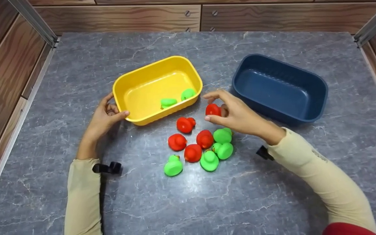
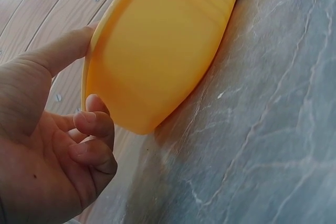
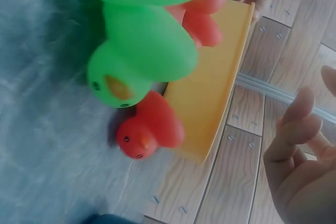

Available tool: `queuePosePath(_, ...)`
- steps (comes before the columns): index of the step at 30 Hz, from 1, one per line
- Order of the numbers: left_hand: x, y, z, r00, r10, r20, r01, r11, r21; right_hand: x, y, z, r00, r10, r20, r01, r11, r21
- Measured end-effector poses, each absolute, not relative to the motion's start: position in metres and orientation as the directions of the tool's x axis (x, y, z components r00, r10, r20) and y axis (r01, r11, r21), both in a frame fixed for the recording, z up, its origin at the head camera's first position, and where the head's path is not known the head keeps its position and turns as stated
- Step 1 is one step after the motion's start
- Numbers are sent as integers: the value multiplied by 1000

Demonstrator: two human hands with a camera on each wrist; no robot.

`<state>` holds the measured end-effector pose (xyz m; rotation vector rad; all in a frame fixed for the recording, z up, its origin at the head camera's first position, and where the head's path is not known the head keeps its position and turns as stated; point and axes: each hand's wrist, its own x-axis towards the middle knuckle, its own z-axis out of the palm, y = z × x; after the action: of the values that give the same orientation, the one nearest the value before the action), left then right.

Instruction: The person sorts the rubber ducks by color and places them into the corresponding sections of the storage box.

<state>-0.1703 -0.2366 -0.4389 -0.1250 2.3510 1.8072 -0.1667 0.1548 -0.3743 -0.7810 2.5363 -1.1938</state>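
My left hand (image 1: 104, 114) grips the left end of a yellow bin (image 1: 142, 73), thumb over the rim (image 2: 90, 51) and the other fingers curled against the outer wall. Two green rubber ducks (image 1: 188, 94) lie inside this bin. Over a red rubber duck (image 1: 213, 110) between the two bins hovers my right hand (image 1: 240, 114), thumb and fingers spread to either side of it. In the right wrist view, that red duck (image 3: 157, 124) sits on the table, apart from the loosely bent fingers (image 3: 296, 124).
In front of the yellow bin, several red ducks (image 1: 193, 153) and several green ducks (image 1: 209, 160) lie clustered on the grey marbled table (image 1: 142, 202). A dark blue bin (image 1: 273, 86) stands at the right. Wood-patterned panels (image 1: 119, 18) border the table.
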Motion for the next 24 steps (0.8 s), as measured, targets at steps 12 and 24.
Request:
queuePosePath(12,-171,-237,-438,-982,46,-185,-167,264,950,-148,200,-389,-777,-628,35,-430,490,-758)
queuePosePath(24,-172,-237,-438,-983,39,-180,-165,255,953,-142,217,-406,-731,-676,-86,-400,528,-749)
